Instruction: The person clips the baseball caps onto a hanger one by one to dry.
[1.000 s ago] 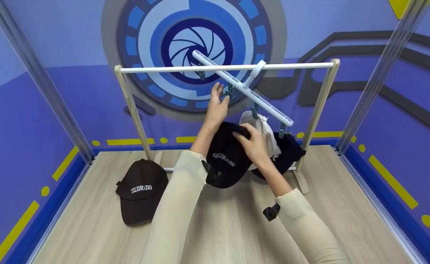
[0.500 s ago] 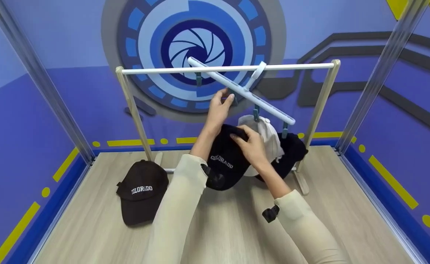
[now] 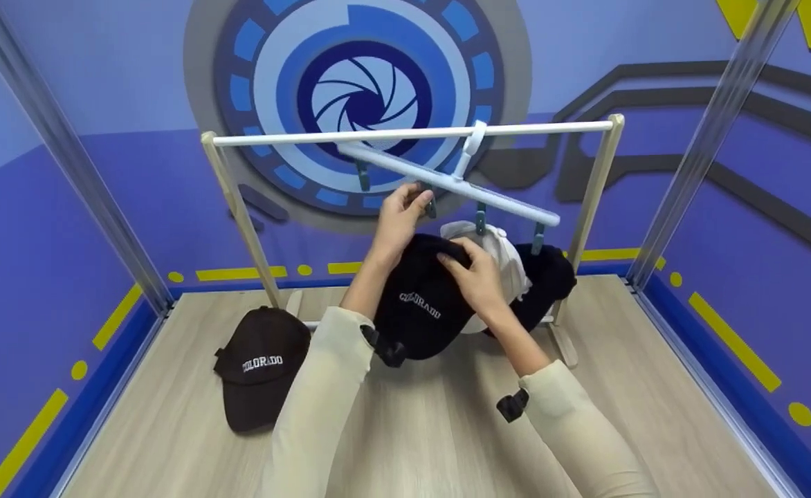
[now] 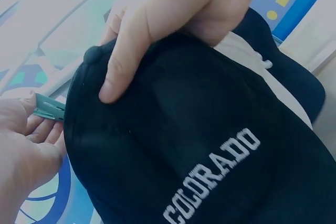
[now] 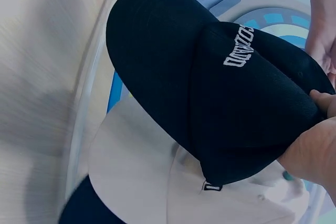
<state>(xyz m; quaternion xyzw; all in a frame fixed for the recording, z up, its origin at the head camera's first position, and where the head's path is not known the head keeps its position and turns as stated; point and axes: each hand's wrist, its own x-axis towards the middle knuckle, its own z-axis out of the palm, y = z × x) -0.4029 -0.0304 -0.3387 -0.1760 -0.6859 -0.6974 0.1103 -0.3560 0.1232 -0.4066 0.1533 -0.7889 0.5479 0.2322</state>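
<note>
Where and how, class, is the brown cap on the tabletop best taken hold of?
Probably by the brim of the brown cap, pinched from the near left: this broad flap juts toward the person, away from the rounded crown, while the left sleeve crowds the cap's right side in the head view.

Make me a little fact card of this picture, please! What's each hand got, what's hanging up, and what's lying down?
Left hand: holding a slim dark green plastic clip
Right hand: pinching a black rounded cloth cap lettered COLORADO
Up high: long white plastic hanger bar, tilted, hooked on a round white rod
Clipped up: white rounded cloth cap; dark rounded cloth cap
Lying down: dark brown cloth cap lettered COLORADO, on a flat pale wood-grain table
</note>
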